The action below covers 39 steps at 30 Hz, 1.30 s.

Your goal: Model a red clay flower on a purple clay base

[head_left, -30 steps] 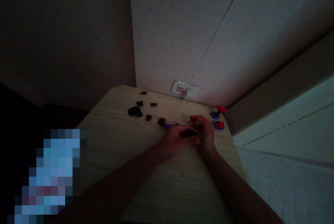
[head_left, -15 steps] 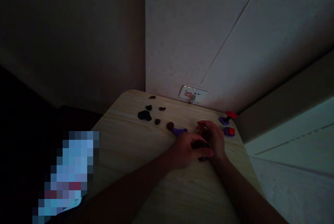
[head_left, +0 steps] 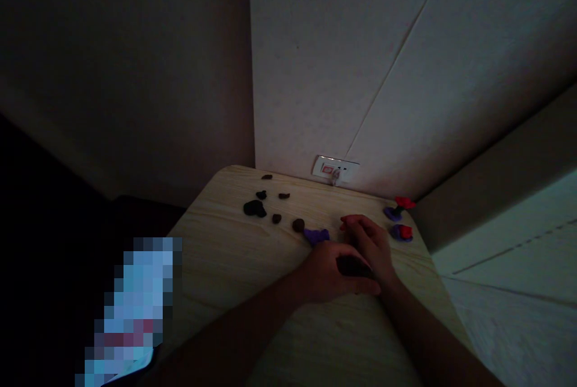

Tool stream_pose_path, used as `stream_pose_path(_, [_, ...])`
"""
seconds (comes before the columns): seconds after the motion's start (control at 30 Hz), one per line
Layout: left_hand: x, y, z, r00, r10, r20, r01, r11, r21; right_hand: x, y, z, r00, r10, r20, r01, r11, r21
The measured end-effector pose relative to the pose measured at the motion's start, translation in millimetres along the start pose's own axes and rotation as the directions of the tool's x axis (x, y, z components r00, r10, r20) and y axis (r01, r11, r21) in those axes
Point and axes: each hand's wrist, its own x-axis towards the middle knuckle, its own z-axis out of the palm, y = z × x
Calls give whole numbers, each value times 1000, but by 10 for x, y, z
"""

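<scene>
My left hand point(head_left: 327, 273) is closed round a dark brown lump of modelling clay point(head_left: 353, 266), which shows between the thumb and fingers. Its thumb reaches across to the wrist of my right hand point(head_left: 372, 247). The right hand's fingers are curled in above the table; whatever they hold is hidden. Just beyond my left knuckles lies a purple clay piece point(head_left: 317, 235), touching or close to a round brown clay ball point(head_left: 298, 225). A smaller brown piece point(head_left: 276, 219) and a flat black piece point(head_left: 255, 208) sit further left.
The light wooden table point(head_left: 216, 255) meets the wall, where a socket plate point(head_left: 336, 170) holds a plug. Two red-and-purple clay figures point(head_left: 404, 232) stand near the right edge. Small dark bits point(head_left: 283, 196) lie at the back left. A blurred bright screen point(head_left: 139, 297) glows lower left.
My left hand has shifted slightly right and nearer, showing more of the brown clay. My right hand's fingers have curled further in. The whole view has tilted a little.
</scene>
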Motion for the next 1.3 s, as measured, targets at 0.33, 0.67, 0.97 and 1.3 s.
stream_pose_path(0.33, [-58,57,-9,889,-140,435,209,971,-114,149,-20,74,967,-143,212,209,919,-334])
stream_pose_path(0.67, [-59,-3,-38,874,-141,466,246,953,-174,311,-174,442,778,-221,588,526,741,-418])
stream_pose_path(0.97, [-12,151,-145,901,-65,429,167,965,-204,445,-175,380,918,-138,372,238,942,-237])
stream_pose_path(1.3, [-4,143,-136,904,-99,416,185,967,-173,390,-75,316,851,-151,503,359,866,-348])
